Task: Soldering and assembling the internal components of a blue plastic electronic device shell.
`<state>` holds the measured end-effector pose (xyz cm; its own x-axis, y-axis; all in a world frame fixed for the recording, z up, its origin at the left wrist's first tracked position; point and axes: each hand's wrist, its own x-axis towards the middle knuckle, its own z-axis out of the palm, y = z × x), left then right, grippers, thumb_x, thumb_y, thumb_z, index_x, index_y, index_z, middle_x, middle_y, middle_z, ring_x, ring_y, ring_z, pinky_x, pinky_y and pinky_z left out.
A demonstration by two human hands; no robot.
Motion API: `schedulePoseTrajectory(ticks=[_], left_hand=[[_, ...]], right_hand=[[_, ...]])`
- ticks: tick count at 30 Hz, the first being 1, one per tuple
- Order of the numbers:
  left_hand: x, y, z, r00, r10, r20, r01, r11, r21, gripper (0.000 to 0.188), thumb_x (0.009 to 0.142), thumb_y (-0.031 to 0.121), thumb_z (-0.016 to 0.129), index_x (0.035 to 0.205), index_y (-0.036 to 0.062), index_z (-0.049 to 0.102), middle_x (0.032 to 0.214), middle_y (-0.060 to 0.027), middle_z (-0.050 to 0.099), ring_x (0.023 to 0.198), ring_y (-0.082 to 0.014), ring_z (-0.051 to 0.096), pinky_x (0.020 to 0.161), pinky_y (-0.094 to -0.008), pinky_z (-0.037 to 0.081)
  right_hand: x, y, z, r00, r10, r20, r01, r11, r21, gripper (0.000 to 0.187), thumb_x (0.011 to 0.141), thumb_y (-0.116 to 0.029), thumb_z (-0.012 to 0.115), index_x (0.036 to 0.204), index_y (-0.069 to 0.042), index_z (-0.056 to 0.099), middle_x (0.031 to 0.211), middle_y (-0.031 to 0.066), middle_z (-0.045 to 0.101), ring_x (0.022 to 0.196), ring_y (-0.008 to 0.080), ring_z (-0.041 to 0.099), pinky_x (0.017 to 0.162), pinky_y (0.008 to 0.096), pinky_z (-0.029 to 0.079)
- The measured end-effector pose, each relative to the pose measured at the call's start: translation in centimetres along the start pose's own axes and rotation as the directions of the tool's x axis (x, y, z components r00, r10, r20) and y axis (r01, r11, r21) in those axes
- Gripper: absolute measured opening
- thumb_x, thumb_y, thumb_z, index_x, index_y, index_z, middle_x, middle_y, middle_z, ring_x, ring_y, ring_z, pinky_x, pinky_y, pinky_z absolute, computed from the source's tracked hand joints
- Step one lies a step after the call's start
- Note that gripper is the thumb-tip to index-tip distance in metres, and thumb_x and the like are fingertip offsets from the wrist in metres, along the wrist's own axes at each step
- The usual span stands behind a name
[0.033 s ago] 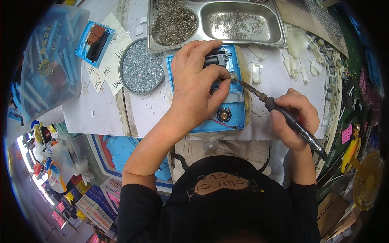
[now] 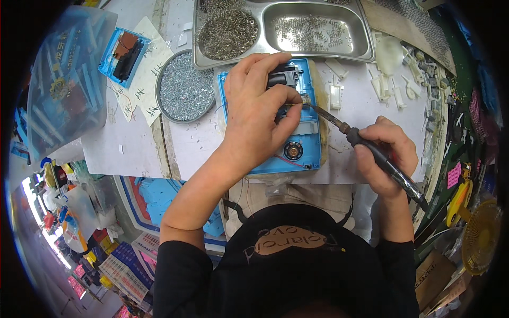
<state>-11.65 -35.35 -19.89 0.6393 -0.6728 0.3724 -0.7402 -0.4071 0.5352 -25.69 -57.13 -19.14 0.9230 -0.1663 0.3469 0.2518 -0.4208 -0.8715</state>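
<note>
A blue plastic casing [image 2: 314, 135] lies open on the table, with a black block at its far end and a small round speaker [image 2: 293, 151] at its near end. My left hand [image 2: 254, 108] rests over the casing's left side. Its thumb and forefinger pinch a thin wire [image 2: 295, 104] at the right inner edge; the palm hides much of the middle. In my right hand [image 2: 389, 153] is a soldering iron [image 2: 377, 155], held by its dark handle. The iron's tip meets the small metal part beside my left fingertips.
A steel tray [image 2: 318, 54] of springs and small metal parts stands beyond the casing. To its left are a round dish [image 2: 159, 95] of screws, another blue casing [image 2: 114, 71] and a translucent bin [image 2: 98, 114]. White plastic pieces [image 2: 335, 97] lie right. A yellow fan [image 2: 481, 237] stands far right.
</note>
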Motion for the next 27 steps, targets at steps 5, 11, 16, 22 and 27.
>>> schedulePoseTrajectory(ticks=[5,11,16,22,27], left_hand=[[0.04,-0.3,0.4,0.998,0.049,-0.05,-0.048,0.999,0.015,0.014,0.071,0.011,0.077,0.083,0.0102,0.069,0.137,-0.0129,0.058,0.126,-0.0389,0.048,0.104,-0.0517,0.035],[0.02,-0.29,0.39,0.998,0.048,-0.049,-0.048,0.999,0.01,0.015,0.071,0.011,0.077,0.084,0.0106,0.069,0.137,-0.0127,0.058,0.126,-0.0388,0.048,0.104,-0.0518,0.034],[-0.05,-0.4,0.48,0.998,0.047,-0.052,-0.047,0.999,0.008,0.014,0.072,0.012,0.076,0.084,0.0108,0.069,0.137,-0.0124,0.058,0.126,-0.038,0.048,0.105,-0.0516,0.034],[-0.01,-0.3,0.45,0.997,0.046,-0.056,-0.046,0.999,0.008,0.014,0.072,0.012,0.077,0.084,0.0107,0.07,0.136,-0.0122,0.059,0.126,-0.0378,0.049,0.105,-0.0515,0.034],[0.03,-0.28,0.41,0.998,0.044,-0.053,-0.043,0.999,0.005,0.014,0.072,0.012,0.077,0.084,0.0108,0.07,0.135,-0.012,0.059,0.126,-0.0376,0.049,0.105,-0.0513,0.034]], right_hand=[[-0.1,0.06,0.14,0.998,-0.039,-0.043,0.038,0.999,-0.014,0.024,0.079,-0.007,0.079,0.1,-0.003,0.069,0.069,0.0013,0.055,0.055,0.0086,0.046,0.049,0.0237,0.03],[0.19,-0.09,0.05,0.999,-0.037,-0.004,0.037,0.999,-0.034,0.024,0.077,-0.006,0.079,0.099,-0.003,0.069,0.068,0.0022,0.057,0.054,0.0094,0.047,0.049,0.0242,0.031],[0.25,-0.16,0.06,0.998,-0.065,-0.018,0.064,0.997,-0.046,0.024,0.077,-0.006,0.079,0.098,-0.003,0.069,0.067,0.0023,0.056,0.054,0.0097,0.046,0.049,0.0244,0.031],[0.36,-0.43,0.1,0.998,-0.054,-0.022,0.053,0.998,-0.045,0.024,0.077,-0.004,0.079,0.097,-0.002,0.068,0.067,0.0026,0.057,0.054,0.0108,0.047,0.049,0.0249,0.033],[0.61,-0.74,0.1,0.998,-0.059,0.003,0.06,0.996,-0.064,0.024,0.076,-0.004,0.08,0.097,-0.002,0.068,0.068,0.0033,0.058,0.054,0.0114,0.049,0.049,0.0253,0.034]])
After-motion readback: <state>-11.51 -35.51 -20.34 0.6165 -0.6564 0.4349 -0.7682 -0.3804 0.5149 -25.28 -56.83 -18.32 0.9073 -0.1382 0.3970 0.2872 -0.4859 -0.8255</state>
